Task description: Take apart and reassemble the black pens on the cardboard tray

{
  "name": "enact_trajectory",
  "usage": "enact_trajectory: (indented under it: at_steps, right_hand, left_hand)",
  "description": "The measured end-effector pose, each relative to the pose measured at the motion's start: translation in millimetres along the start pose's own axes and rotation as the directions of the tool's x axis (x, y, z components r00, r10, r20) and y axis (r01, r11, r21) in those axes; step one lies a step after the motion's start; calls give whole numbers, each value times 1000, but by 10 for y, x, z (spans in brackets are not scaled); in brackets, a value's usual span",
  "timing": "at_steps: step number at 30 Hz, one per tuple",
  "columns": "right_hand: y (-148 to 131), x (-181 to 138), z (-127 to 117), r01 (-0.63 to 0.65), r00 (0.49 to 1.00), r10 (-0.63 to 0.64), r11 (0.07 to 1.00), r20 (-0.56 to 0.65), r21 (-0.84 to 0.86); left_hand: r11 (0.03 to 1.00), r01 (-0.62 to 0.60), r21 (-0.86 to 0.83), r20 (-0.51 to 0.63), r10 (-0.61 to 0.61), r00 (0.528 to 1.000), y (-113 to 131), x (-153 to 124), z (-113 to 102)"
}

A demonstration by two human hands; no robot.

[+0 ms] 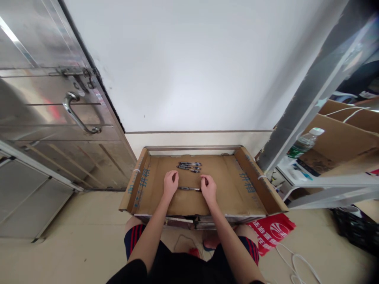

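A dark pen with a clear barrel (189, 189) lies crosswise on the cardboard, between my two hands. My left hand (171, 183) is at its left end, fingers curled in toward the thumb. Facing it at the right end, my right hand (209, 187) has its thumb and fingers bent into a pinch. What sits between the fingertips of either hand, if anything, is too small to make out. Farther back, several similar pens (188, 166) lie side by side in a loose group. All of them rest in a shallow cardboard tray (233, 197) with raised sides.
A white wall (189, 71) rises behind the tray. On the left stands a metal door (44, 118) with a curved handle. To the right, a shelf holds a plastic bottle (304, 142) and an open cardboard box (343, 140). A red printed sheet (274, 232) and white cables are on the floor.
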State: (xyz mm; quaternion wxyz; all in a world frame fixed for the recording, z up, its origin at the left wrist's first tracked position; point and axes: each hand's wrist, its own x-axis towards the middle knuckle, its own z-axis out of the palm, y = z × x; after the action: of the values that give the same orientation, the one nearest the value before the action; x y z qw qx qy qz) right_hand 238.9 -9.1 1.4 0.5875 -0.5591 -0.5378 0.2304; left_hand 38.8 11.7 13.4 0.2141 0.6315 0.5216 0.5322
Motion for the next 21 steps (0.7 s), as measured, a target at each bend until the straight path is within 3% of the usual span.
enact_trajectory:
  at_steps: [4, 8, 12, 17, 21]
  right_hand:
    - [46, 129, -13, 53, 997, -48, 995, 53, -89]
    - [83, 239, 30, 84, 987, -52, 973, 152, -214]
    - [138, 279, 45, 123, 983, -77, 951, 167, -284]
    - [201, 312, -4, 213, 969, -159, 927, 190, -309]
    - [240, 379, -36, 274, 949, -187, 888, 255, -369]
  left_hand:
    - [998, -5, 58, -17, 5, 1000, -99, 113, 72]
    - [991, -20, 134, 61, 12, 998, -171, 151, 117]
    - [970, -62, 234, 83, 44, 996, -231, 145, 104]
    - [964, -79, 253, 49, 69, 996, -264, 126, 78]
    - [964, -101, 247, 132, 70, 989, -238, 104, 49]
